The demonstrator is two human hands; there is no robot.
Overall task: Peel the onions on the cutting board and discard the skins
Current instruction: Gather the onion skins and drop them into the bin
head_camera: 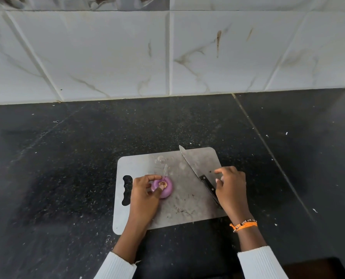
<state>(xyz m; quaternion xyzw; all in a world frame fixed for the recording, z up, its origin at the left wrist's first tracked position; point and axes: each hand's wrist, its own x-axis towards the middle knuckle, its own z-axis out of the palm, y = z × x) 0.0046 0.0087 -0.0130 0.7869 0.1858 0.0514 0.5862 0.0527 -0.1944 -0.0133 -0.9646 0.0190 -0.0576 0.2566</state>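
A person holds a peeled purple onion [164,187] on a grey cutting board [145,164], a knife [197,174] beside the other hand.

The onion is small, round, smooth and glossy purple, with a pale brownish root end facing up. It sits on the board under the fingertips of the left hand [145,195], whose thumb and fingers curl round it and pinch it. The right hand [231,188] hovers with loosely spread fingers holding nothing, just over the black handle of the knife, whose blade points away from that hand. Dark scraps lie on the board between the hands. The board rests on a black speckled worktop [67,158].
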